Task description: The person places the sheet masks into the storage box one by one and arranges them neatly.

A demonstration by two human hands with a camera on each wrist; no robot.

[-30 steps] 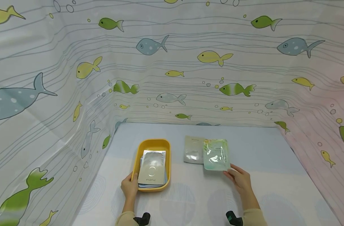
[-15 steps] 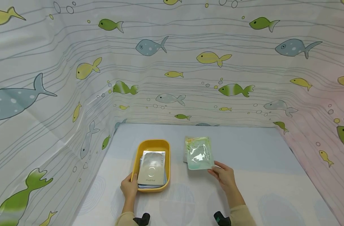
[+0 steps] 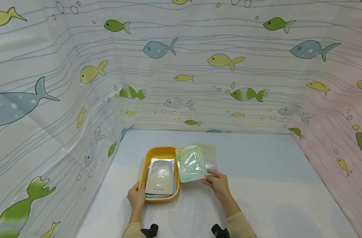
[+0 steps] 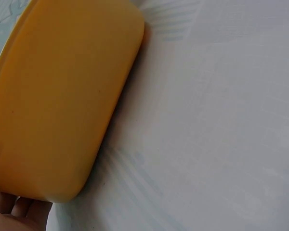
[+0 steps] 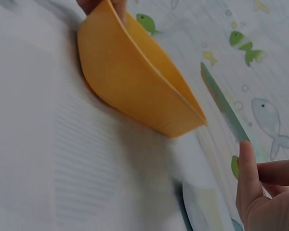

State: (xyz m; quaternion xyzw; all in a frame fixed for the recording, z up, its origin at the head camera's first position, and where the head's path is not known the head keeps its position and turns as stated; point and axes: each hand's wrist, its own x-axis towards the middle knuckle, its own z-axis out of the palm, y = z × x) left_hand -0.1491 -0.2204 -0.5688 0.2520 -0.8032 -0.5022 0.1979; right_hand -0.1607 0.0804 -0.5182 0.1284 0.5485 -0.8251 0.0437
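A yellow tray point(image 3: 157, 152) point(image 4: 58, 101) point(image 5: 135, 91) sits on the pale tabletop with several silver packets point(image 3: 160, 177) stacked inside. My left hand point(image 3: 137, 197) point(image 4: 14, 211) grips its near left corner. In the air over the tray's right rim, my right hand point(image 3: 218, 183) point(image 5: 265, 197) pinches a pale green shiny packet point(image 3: 191, 163) point(image 5: 224, 103) by its near right corner. Another silver packet point(image 3: 210, 154) lies flat on the table behind it, mostly hidden by the green one.
A fish-printed curtain point(image 3: 181, 66) walls the table on the left, back and right. The tabletop point(image 3: 273, 185) stretches bare to the right of my right hand and in front of the tray.
My right hand has carried the green packet leftward, from right of the flat silver packet to over the tray's right rim. My left hand has stayed on the tray.
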